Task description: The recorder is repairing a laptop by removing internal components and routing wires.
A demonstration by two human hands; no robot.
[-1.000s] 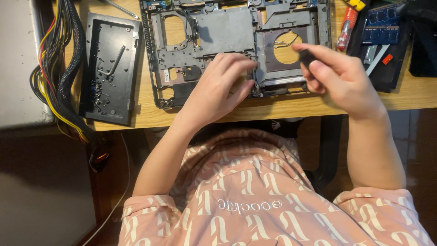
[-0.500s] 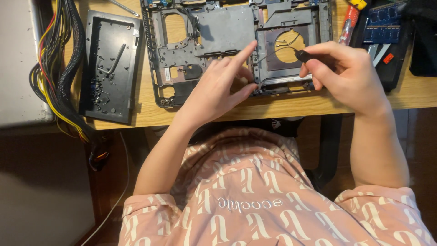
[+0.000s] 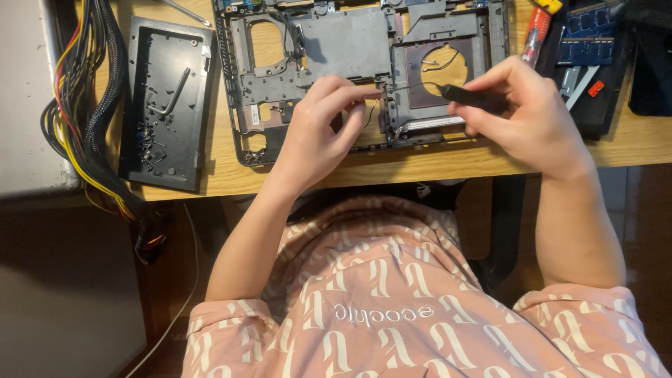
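Note:
A stripped grey laptop chassis (image 3: 350,49) lies on the wooden desk (image 3: 210,175), with cut-outs and thin wires showing. My left hand (image 3: 318,129) rests on its front middle, the index finger stretched toward a thin wire, holding nothing. My right hand (image 3: 525,115) grips a black pen-shaped tool (image 3: 465,96), whose tip points left at the edge of the round opening (image 3: 441,66) in the chassis.
A black cover panel (image 3: 164,105) with loose screws and a bent metal piece lies to the left. Beside it hangs a bundle of coloured cables (image 3: 80,105). A red-handled screwdriver (image 3: 533,31) and a dark tray with a blue memory module (image 3: 588,28) sit at right.
The view has shifted slightly. My right hand with the tool moved left and up toward the round opening. My left index finger stretched out toward the wire.

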